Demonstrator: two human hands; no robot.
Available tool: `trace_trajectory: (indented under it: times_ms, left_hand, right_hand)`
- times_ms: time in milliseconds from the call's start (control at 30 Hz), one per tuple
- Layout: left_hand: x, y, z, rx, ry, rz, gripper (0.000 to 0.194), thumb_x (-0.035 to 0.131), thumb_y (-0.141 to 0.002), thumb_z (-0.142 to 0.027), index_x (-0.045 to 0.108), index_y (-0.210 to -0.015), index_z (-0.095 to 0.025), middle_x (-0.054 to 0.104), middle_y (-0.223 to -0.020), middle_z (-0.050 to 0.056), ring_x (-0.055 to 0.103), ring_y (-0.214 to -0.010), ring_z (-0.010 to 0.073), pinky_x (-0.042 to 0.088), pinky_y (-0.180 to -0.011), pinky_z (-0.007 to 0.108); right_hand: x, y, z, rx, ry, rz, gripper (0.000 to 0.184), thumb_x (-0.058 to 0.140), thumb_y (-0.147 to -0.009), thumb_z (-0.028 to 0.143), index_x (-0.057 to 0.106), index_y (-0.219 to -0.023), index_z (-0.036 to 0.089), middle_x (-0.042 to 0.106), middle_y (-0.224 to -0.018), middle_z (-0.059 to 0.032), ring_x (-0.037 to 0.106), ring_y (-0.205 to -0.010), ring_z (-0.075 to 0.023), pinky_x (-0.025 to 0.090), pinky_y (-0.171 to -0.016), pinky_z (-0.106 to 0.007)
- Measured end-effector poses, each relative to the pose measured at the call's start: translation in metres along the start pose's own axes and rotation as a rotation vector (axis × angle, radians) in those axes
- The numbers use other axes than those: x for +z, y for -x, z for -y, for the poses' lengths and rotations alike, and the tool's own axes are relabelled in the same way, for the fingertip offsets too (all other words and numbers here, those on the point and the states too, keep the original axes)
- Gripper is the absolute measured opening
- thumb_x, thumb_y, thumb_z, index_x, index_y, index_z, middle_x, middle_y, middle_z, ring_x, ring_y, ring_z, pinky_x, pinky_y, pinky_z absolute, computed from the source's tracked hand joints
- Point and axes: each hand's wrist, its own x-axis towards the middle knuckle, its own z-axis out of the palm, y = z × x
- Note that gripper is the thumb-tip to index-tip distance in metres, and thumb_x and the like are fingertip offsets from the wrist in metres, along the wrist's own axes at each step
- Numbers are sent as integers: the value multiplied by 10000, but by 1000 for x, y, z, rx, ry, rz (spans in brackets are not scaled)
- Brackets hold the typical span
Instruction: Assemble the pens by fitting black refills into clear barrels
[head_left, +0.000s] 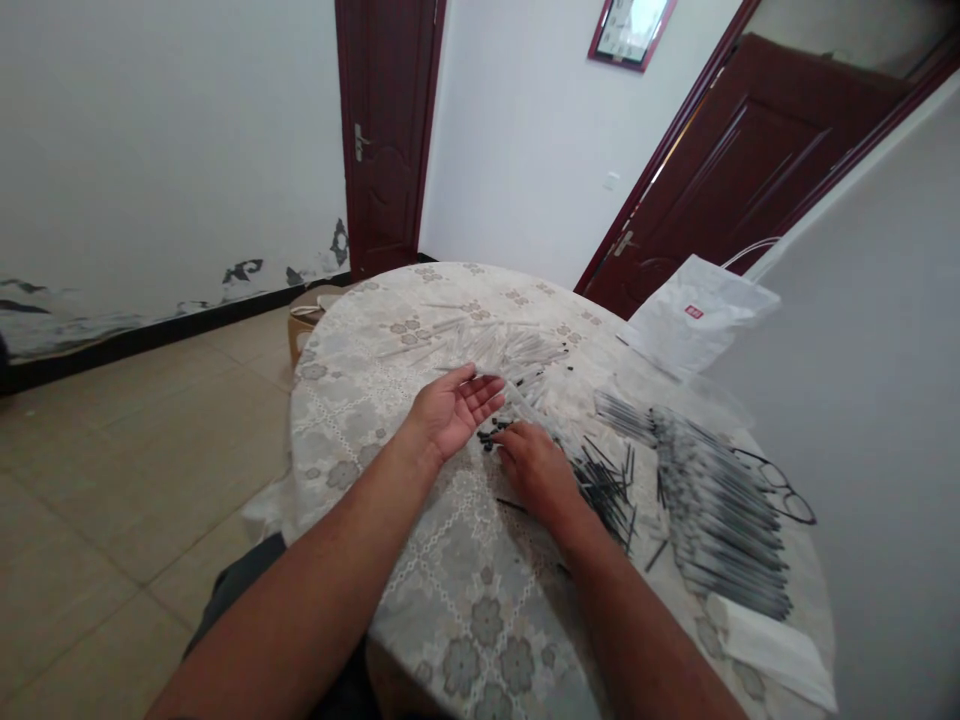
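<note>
My left hand (456, 412) is turned palm up above the table, its thumb and index finger closed on what looks like a clear plastic tube (517, 396) that points away to the right. The other fingers of that hand are loosely curled. Just to the right, my right hand (536, 465) is palm down, with its fingertips pinched at a small pile of black caps (486, 440). Exactly what sits between those fingertips is partly hidden. Beyond both hands lies a loose spread of clear tubes (487, 342). Thin black sticks (604, 490) are heaped beside my right wrist.
Neat rows of dark-and-clear pen-like sticks (720, 510) lie on the right of the round table (345, 400). Eyeglasses (787, 495) and a folded white paper (776, 645) are near them. A white bag (705, 310) stands at the far right edge. A cardboard box (301, 330) is at the left.
</note>
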Motion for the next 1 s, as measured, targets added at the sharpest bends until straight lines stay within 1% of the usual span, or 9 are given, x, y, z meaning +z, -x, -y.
trace_trajectory:
  times_ms: [100, 233, 467, 533, 633, 733, 800, 867, 1000]
  left_hand:
    - [4, 4, 5, 1, -46, 19, 49, 571, -881, -150, 581, -842, -122, 725, -777, 120, 739, -781, 223, 608, -739, 361]
    - [4, 6, 8, 30, -94, 38, 40, 596, -856, -149, 559, -862, -135, 723, -785, 120, 743, -800, 251, 609, -700, 371]
    - [0, 4, 12, 73, -152, 88, 154, 656, -821, -157, 502, -829, -160, 718, -780, 106, 746, -807, 266, 610, -703, 393]
    - [0, 5, 12, 80, -158, 89, 151, 649, -828, -158, 498, -831, -160, 714, -772, 102, 746, -801, 264, 611, -694, 387]
    - [1, 6, 12, 91, -177, 94, 147, 648, -833, -152, 501, -840, -157, 713, -787, 102, 744, -802, 258, 613, -684, 371]
    - [1, 7, 13, 94, -214, 110, 132, 655, -835, -149, 529, -874, -147, 721, -844, 114, 743, -816, 246, 614, -693, 356]
    - [1, 7, 15, 80, -244, 125, 139, 669, -833, -154, 548, -901, -141, 726, -894, 129, 742, -828, 240, 615, -704, 349]
    - [0, 6, 17, 64, -270, 138, 164, 691, -824, -163, 550, -906, -142, 729, -921, 136, 742, -834, 239, 615, -716, 351]
    - [1, 8, 21, 55, -311, 164, 208, 719, -812, -180, 534, -901, -149, 727, -919, 132, 742, -832, 237, 614, -727, 356]
  right_hand:
    - [9, -2, 7, 7, 169, 75, 232, 512, -973, 243, 697, -1110, 266, 655, -1056, -73, 589, -1011, -213, 471, -804, -274]
    - [13, -5, 13, 0, 281, 109, 188, 498, -985, 271, 679, -1030, 245, 639, -1016, -76, 579, -980, -218, 465, -747, -271]
    - [18, -5, 15, 22, 217, 104, 158, 495, -949, 194, 634, -1024, 208, 634, -1046, -88, 593, -981, -210, 467, -752, -273]
    - [17, -3, 11, 36, 93, 18, 160, 506, -933, 201, 638, -1024, 195, 641, -1020, -88, 602, -955, -208, 470, -790, -291]
    - [10, 0, 1, 88, -222, -209, 225, 500, -939, 253, 642, -1097, 179, 656, -1011, -88, 609, -933, -201, 471, -839, -313]
    - [2, 2, -10, 274, -632, -397, 283, 520, -941, 373, 656, -1106, 187, 681, -915, -55, 621, -796, -178, 491, -724, -293]
    - [0, 2, -15, 415, -909, -453, 336, 579, -903, 461, 651, -1090, 191, 660, -760, -7, 575, -612, -145, 449, -554, -251]
    - [1, 1, -17, 483, -1106, -480, 396, 647, -848, 508, 638, -1085, 191, 628, -670, 25, 506, -499, -117, 372, -447, -218]
    - [4, 1, -16, 474, -1209, -518, 407, 715, -791, 504, 646, -1039, 189, 654, -689, 18, 507, -489, -101, 356, -417, -203]
